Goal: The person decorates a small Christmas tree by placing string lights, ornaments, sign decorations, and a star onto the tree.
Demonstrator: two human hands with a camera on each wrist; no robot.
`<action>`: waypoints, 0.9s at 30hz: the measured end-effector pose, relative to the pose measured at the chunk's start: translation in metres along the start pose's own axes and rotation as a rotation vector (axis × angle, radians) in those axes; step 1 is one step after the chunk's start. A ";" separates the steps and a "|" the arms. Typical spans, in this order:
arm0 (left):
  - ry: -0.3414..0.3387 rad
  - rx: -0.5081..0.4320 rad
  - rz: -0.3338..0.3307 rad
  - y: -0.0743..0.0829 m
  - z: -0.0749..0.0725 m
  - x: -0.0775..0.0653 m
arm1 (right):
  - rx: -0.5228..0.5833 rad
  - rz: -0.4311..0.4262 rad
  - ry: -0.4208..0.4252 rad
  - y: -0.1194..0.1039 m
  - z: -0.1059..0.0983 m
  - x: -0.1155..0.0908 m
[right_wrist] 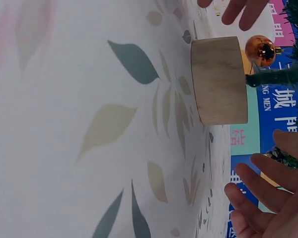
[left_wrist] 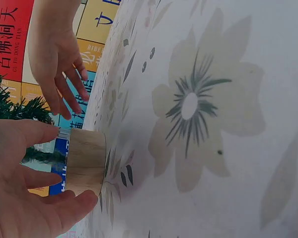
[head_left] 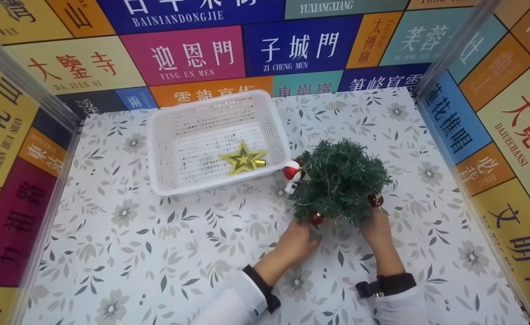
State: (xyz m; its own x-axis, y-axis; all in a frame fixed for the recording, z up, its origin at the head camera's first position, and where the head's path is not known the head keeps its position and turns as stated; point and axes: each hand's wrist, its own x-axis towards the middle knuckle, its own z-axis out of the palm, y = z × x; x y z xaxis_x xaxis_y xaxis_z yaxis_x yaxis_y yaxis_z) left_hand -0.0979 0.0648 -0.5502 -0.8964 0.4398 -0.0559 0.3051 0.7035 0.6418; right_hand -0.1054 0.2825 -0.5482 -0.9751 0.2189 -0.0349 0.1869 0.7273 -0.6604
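Note:
A small artificial Christmas tree [head_left: 339, 178] stands upright on a round wooden base [right_wrist: 219, 82]. Shiny red balls [head_left: 316, 218] hang at its near side, and a red-and-white ornament [head_left: 292, 170] hangs at its left. My left hand [head_left: 294, 243] is low at the tree's near left; its thumb and spread fingers frame the base [left_wrist: 87, 161] in the left wrist view. In the right wrist view, a gap shows between those fingertips and the wood. On the other side, my right hand [right_wrist: 273, 198] has relaxed fingers, apart from the base. The branches partly hide both hands from above.
A white plastic basket [head_left: 156, 149] stands to the tree's left, its right edge close to the red-and-white ornament. Inside it lies a gold star [head_left: 243, 159]. Printed panels [head_left: 301, 45] wall the back and both sides of the flower-patterned table [head_left: 165, 253].

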 end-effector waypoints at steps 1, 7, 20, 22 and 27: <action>-0.001 -0.003 -0.003 0.001 0.002 0.003 | 0.013 -0.037 0.006 0.007 0.005 0.004; 0.001 -0.062 -0.033 0.003 0.010 0.010 | 0.107 -0.315 0.090 0.145 0.085 0.062; -0.002 0.043 0.077 0.002 0.012 0.023 | 0.128 -0.172 0.008 0.022 0.028 0.009; -0.005 0.035 0.098 0.001 0.012 0.026 | 0.104 -0.172 0.012 0.005 0.021 0.000; -0.014 0.017 0.086 -0.003 0.011 0.029 | 0.087 -0.086 0.003 -0.005 0.025 -0.013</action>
State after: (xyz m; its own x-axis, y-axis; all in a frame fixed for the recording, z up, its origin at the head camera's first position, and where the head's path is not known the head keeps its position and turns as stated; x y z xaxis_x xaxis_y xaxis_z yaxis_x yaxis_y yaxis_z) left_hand -0.1215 0.0820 -0.5623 -0.8622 0.5063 -0.0119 0.3860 0.6722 0.6317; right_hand -0.0968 0.2602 -0.5635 -0.9867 0.1605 0.0270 0.0915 0.6846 -0.7232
